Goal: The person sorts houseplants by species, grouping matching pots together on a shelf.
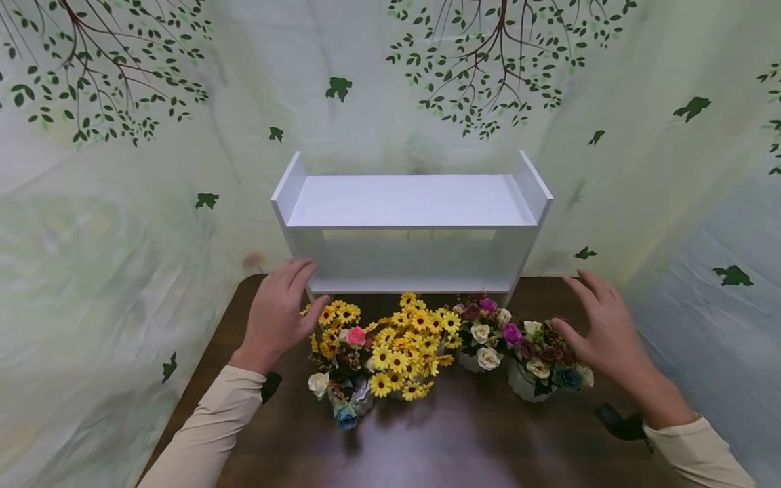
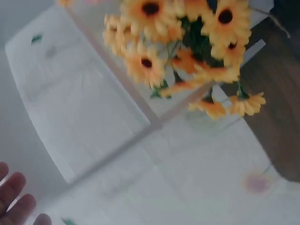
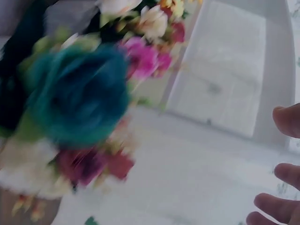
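Head view: white two-tier shelf unit (image 1: 410, 224) stood at rear centre of dark wood table (image 1: 464, 440), against leaf-print backdrop (image 1: 122, 203). Both tiers visible; upper tier flanked by raised side panels.

Four small flower arrangements sat in a row just in front of shelf unit, approx. touching one another:
- mixed posy (image 1: 343, 379) w/ pink, white and blue blooms, far left;
- yellow daisy bunch (image 1: 405, 346), centre;
- rose pot (image 1: 485, 335) w/ white and magenta blooms, right of centre;
- second rose pot (image 1: 543, 366) w/ teal and cream blooms, far right.

Left hand (image 1: 277, 315): palm down, fingers straight and loosely spread, gripping nothing. Fingertips reached shelf unit's lower left corner; thumb lay just beside the daisies at left end of row. Contact w/ either could not be confirmed.

Right hand (image 1: 604, 332): palm down, fingers spread and slightly arched, gripping nothing. Thumb sat just beside second rose pot's blooms; contact could not be confirmed.

Wrist views: blurred. Left wrist view showed daisies (image 2: 187, 51) over shelf panel, fingertips (image 2: 14, 201) at lower left. Right wrist view showed teal bloom (image 3: 79, 93) close up, fingertips (image 3: 286, 173) at right edge.
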The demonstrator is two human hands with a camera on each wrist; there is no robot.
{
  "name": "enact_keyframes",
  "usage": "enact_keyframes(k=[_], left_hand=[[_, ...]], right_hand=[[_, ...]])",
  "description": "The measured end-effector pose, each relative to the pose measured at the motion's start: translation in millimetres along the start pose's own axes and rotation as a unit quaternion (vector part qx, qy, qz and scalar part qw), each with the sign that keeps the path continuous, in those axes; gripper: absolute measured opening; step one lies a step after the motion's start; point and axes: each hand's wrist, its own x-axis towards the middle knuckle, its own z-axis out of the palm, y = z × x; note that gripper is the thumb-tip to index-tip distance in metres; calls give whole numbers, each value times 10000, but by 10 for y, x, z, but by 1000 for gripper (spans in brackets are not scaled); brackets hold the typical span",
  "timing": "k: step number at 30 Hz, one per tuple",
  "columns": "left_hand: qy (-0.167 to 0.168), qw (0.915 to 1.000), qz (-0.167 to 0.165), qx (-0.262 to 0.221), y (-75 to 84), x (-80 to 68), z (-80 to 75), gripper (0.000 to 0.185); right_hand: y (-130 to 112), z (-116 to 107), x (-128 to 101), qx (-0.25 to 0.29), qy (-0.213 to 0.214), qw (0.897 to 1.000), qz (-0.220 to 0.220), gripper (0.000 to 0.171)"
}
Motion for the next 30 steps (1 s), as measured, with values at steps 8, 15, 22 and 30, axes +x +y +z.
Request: enact_keyframes(k=[8,15,22,30], left_hand=[[-616,9508,-2760,-1263,-222,-134,66,63],[-1316,8860,-3887,-2160,-378,-43,105,79],[-1298,8723,-3852,-2717,-426,130,216,83],[-1134,8554,-3853,-3269,-452,322,276,78]], right_hand=[[348,-98,-312,233,-102,9990,356,69],[620,-171,-472,219,-452,9953,826,70],[823,-158,-628,35,-880,9886,1217,71],[1023,-51,-748,-144,-1872,9658,1791,74]])
